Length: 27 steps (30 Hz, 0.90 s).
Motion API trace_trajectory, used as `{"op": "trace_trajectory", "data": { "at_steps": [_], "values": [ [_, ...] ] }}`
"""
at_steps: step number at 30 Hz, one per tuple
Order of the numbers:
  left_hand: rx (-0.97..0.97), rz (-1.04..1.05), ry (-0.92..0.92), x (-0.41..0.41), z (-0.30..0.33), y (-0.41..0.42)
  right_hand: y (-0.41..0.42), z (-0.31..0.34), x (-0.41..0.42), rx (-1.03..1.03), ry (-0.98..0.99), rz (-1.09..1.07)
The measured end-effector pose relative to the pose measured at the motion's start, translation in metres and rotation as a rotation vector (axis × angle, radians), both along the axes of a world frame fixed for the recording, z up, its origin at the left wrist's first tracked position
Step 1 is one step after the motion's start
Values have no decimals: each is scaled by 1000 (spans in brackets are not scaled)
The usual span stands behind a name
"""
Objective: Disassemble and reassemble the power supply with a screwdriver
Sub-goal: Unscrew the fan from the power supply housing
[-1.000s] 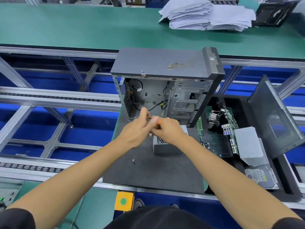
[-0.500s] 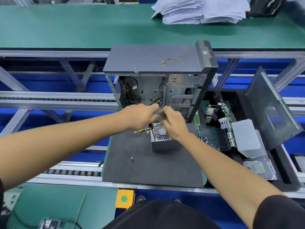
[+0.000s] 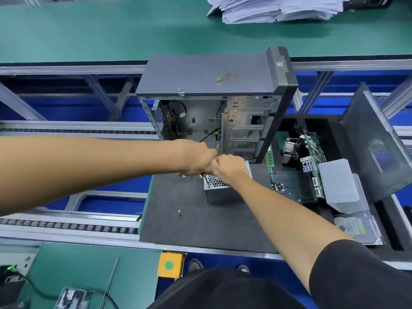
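Observation:
The silver power supply (image 3: 219,192) stands on the dark mat (image 3: 200,224) in front of the open computer case (image 3: 214,94). Both my hands meet just above its honeycomb grille. My left hand (image 3: 197,157) comes in from the left with its fingers curled. My right hand (image 3: 233,169) lies over the top of the power supply, fingers curled toward the left hand. Only a short dark and orange piece of the screwdriver (image 3: 202,174) shows beneath where they meet, near the unit's left corner. A small white piece sticks out under my left hand.
A loose screw (image 3: 179,211) lies on the mat. To the right, a black tray (image 3: 388,237) holds a motherboard (image 3: 289,181), a metal bracket (image 3: 338,186), a drive (image 3: 354,228) and the case's side panel (image 3: 374,141). Paper stacks (image 3: 274,7) sit on the far green bench.
The camera has risen and tilted. My left forearm now reaches in flatter from the left. Both hands have stayed pressed together over the power supply, and more of its grille shows.

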<state>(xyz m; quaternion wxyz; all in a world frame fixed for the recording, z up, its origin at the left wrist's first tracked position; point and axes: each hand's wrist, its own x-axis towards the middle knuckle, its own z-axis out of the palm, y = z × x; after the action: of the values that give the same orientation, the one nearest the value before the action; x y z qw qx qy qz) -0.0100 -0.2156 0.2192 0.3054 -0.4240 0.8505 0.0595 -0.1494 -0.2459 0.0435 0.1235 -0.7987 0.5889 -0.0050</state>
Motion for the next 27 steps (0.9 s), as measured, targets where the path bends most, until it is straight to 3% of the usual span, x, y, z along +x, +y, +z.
{"op": "trace_trajectory", "data": {
  "at_steps": [3,7,14,19,23,27],
  "values": [
    [-67,-120,-12,1,-2,-4,2,-2,0,-38,22,6],
    [52,-169,64,1,1,-9,2,-3,-1,-41,-10,-28],
    [180,-85,134,0,-5,-9,1,-1,-1,-39,-32,-33],
    [43,-101,74,7,-12,-9,1,-3,-1,-51,-59,-30],
    [-87,-321,25,4,-18,-5,0,-5,-1,-35,-61,-23],
    [-62,-488,-32,2,-11,-11,1,-5,-1,-38,-29,-19]
  ]
}}
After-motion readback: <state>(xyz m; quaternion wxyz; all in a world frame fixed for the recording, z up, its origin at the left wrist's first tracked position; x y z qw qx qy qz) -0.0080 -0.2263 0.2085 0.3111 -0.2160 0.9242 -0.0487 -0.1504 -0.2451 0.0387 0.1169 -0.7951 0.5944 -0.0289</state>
